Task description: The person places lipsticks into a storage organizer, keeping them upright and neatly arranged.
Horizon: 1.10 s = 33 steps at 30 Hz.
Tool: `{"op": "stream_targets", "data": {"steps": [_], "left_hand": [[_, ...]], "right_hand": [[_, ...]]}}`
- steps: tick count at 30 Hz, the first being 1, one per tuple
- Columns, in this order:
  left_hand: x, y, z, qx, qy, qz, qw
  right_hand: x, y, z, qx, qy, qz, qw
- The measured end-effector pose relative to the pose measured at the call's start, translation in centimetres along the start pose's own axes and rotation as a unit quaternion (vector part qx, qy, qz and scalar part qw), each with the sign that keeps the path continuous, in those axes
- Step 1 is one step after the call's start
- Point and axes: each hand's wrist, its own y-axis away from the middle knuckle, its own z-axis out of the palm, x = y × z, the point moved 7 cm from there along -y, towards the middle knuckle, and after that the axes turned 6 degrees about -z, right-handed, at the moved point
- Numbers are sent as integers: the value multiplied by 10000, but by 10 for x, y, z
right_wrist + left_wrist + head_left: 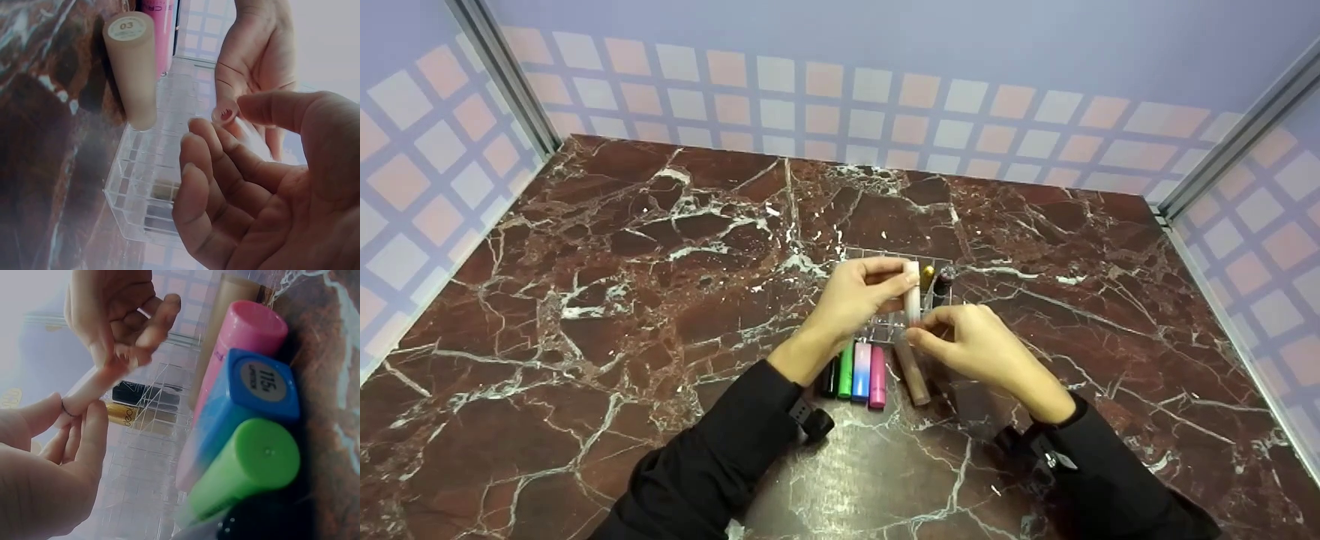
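My left hand [851, 296] pinches a slim white cosmetic tube [913, 300] by its upper part, between thumb and fingers. At the tube's lower end, the thumb and index finger of my right hand [979, 341] pinch it, the other fingers curving loosely away. In the right wrist view the round end of the tube shows a reddish centre. Beneath and behind both hands stands a clear compartmented lipstick organizer [121, 191], partly hidden by them. A gold-capped tube [928, 274] and a dark tube [945, 279] stand in its compartments.
In front of the organizer lie a black tube [829, 379], a green tube [846, 371], a pink-and-blue lipstick [261, 385], a pink tube [877, 379] and a beige tube [132, 73] marked 03. The marbled table [622, 360] has panel walls [825, 75] around it.
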Motion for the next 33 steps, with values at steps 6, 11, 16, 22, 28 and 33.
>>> {"op": "stream_targets", "data": {"steps": [6,11,16,22,28,33], "left_hand": [[7,1,-2,201,-24,437,9988],[10,1,-1,272,-28,644,9975],[12,3,0,304,-26,775,9965],[14,4,0,293,23,953,9950],[15,5,-1,360,-144,1099,9932],[17,5,-2,482,-534,1309,9888]], "right_hand": [[3,-3,-2,361,-256,-8,9990],[5,-4,-3,579,-499,62,9971],[6,-3,-2,699,-720,79,9949],[5,-2,-2,793,-709,40,9943],[3,0,-3,804,-722,70,9941],[1,1,-2,782,-732,55,9942]]}}
